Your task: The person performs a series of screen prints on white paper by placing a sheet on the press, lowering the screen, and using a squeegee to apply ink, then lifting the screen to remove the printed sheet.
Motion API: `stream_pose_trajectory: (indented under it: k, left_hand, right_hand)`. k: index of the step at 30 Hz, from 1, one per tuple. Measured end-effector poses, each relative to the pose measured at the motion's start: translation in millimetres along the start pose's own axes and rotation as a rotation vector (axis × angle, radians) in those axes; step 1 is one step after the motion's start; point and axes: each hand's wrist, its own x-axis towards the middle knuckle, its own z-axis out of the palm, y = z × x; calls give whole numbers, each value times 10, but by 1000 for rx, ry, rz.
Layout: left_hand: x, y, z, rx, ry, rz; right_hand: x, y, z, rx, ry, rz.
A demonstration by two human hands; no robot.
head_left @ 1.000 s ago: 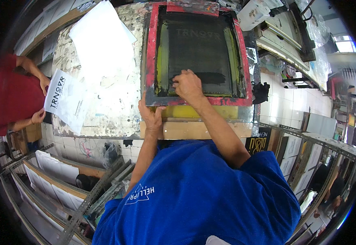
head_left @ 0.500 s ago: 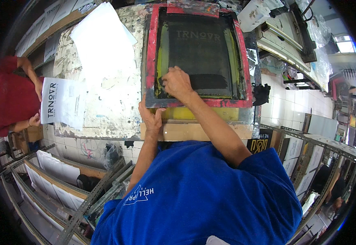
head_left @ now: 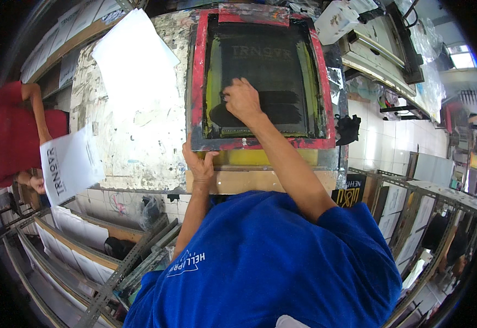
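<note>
A red and dark-edged screen printing frame (head_left: 198,82) lies before me over the bench. Its dark mesh (head_left: 265,71) shows faint lettering near the far end and yellowish strips along the sides. My right hand (head_left: 243,101) is over the mesh with fingers curled down; what they hold, if anything, is hidden. Black wet-looking ink (head_left: 279,101) stretches out on both sides of it. At the frame's near left corner, my left hand (head_left: 200,167) grips the edge, thumb bent along the near side. A yellow surface (head_left: 244,158) shows beneath the frame's near edge.
White paper sheets (head_left: 134,60) lie on the ink-stained bench (head_left: 140,147) to the left. Beyond its left end, a person in red (head_left: 25,131) holds a printed sheet (head_left: 74,164). Metal racks (head_left: 104,284) stand behind me on both sides. A black rag (head_left: 349,129) hangs at the right edge.
My right hand has moved slightly away from me and right across the mesh. The frame's near edge sits lower in view. The person in red has lowered and tilted the printed sheet.
</note>
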Motion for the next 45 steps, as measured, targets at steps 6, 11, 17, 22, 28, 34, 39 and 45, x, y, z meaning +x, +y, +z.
stream_pose_trajectory:
  k: [6, 11, 17, 22, 28, 34, 39, 45]
  left_hand:
    - [14, 116, -51, 272, -92, 11]
    - [-43, 87, -52, 147, -33, -1]
    - [1, 173, 52, -54, -51, -37]
    - [-8, 78, 16, -40, -24, 1]
    - [62, 37, -114, 21, 40, 62]
    - [494, 1131, -8, -54, 80, 132]
    - [698, 1471, -4, -50, 51, 188]
    - [776, 1694, -24, 49, 75, 132]
  right_hand:
    - [35, 1132, -542, -188, 34, 383]
    - [-97, 1736, -1350, 149, 200, 376]
    - [-508, 2864, -1594, -271, 249, 402]
    - [-1053, 2603, -1927, -215, 199, 582]
    - [-2079, 1788, -1875, -299, 183, 699]
    - [-2440, 1908, -1453, -282, 432, 460]
    - [-2384, 1940, -1669, -74, 755, 547]
    - [-2414, 1944, -2045, 1039, 1049, 630]
